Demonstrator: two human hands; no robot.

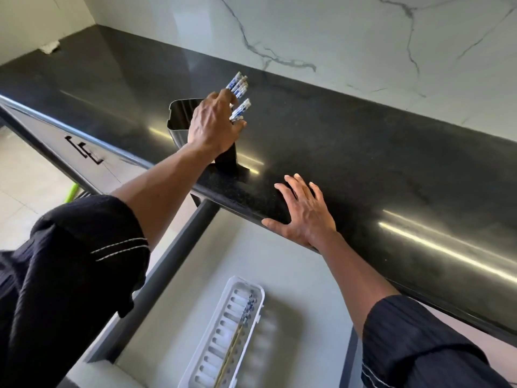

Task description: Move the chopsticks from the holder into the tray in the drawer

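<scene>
Black countertop [349, 141] running under a marbled wall — open drawer [293, 264] sitting below its edge.
Left hand [214, 123] is closing around blue-patterned chopsticks [237, 86] above the black holder [181, 119]; right hand [303, 212] is lying flat, fingers spread, gripping nothing — more chopsticks are lying in the white tray [223, 337] in the drawer.

Glossy black countertop [363, 152], marble wall [335, 37], tiled floor [25, 186]
</scene>
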